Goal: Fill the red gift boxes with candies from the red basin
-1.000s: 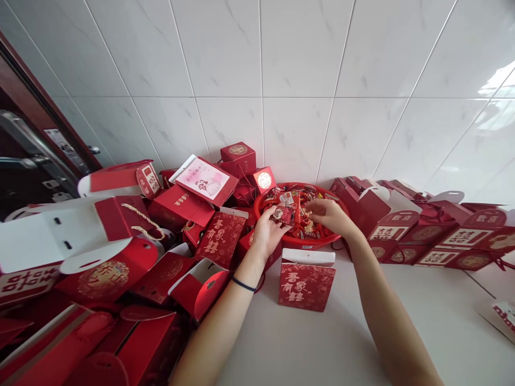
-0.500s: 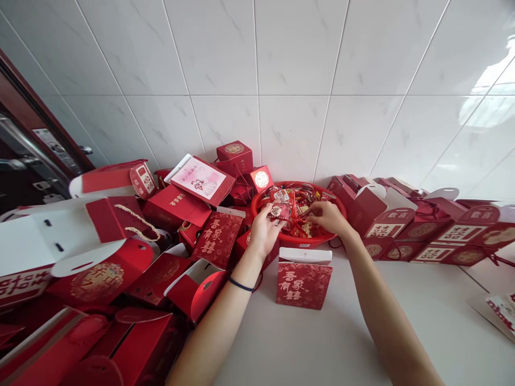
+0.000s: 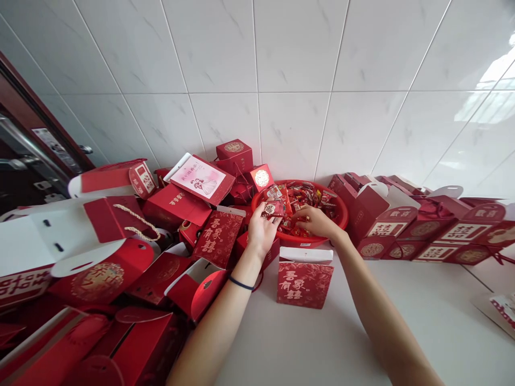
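A round red basin full of small wrapped sweets stands against the tiled wall. My left hand is at the basin's near left rim, palm up, fingers curled round several red sweet packets. My right hand reaches into the basin, fingers pinched down among the sweets; what they hold is hidden. In front of the basin an open red gift box with gold characters stands upright on the white surface, between my forearms.
A heap of red gift boxes and flat cartons fills the left side. A row of folded red boxes lines the wall at the right. A dark door with a metal handle is at far left.
My left hand has lifted slightly with the packets. My right hand has moved left and lower into the basin, closer to the left hand.
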